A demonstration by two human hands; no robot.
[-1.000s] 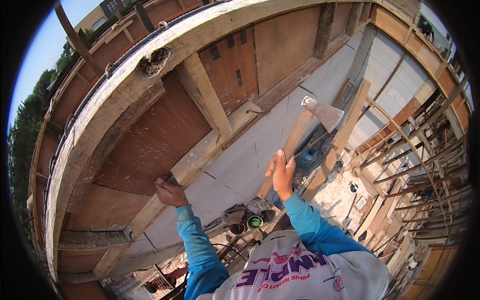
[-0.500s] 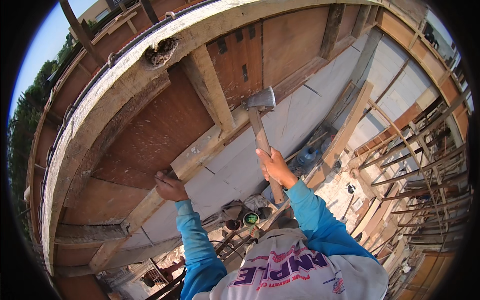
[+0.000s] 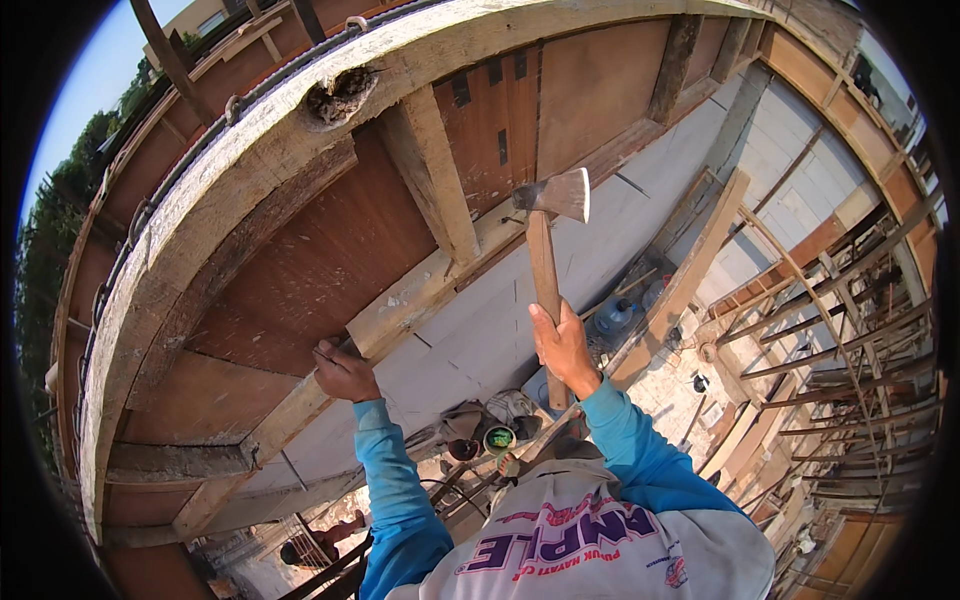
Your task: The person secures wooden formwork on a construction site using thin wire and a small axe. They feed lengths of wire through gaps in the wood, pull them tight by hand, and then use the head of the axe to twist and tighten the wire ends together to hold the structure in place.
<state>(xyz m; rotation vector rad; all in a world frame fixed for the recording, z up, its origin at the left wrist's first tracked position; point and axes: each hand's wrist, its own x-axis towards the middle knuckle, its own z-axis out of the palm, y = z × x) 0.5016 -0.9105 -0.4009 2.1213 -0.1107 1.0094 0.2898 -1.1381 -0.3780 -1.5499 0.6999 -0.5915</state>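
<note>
Evidently top-heavy, the short hatchet with a flared grey metal head and straight brown wooden handle point(image 3: 542, 265) stands upright in the right hand point(image 3: 566, 352), its head beside the pale, squared timber rail point(image 3: 405, 312); whether they touch is unclear. The right fingers wrap the handle's lower half. The wood looks stiff, dry and unlikely to slip; the handle is the place to hold, clear of the bright blade edge. The left hand point(image 3: 346, 374) rests at the rail with fingers curled; what they grip, if anything, I cannot tell. Reddish-brown, paint-flecked plywood panels point(image 3: 300, 265) back the rail, under a thick, curved, whitish timber beam point(image 3: 215, 170). Beyond lies a pale grey block wall point(image 3: 470, 315), with a cluttered, sunlit floor point(image 3: 660, 400) below.
</note>
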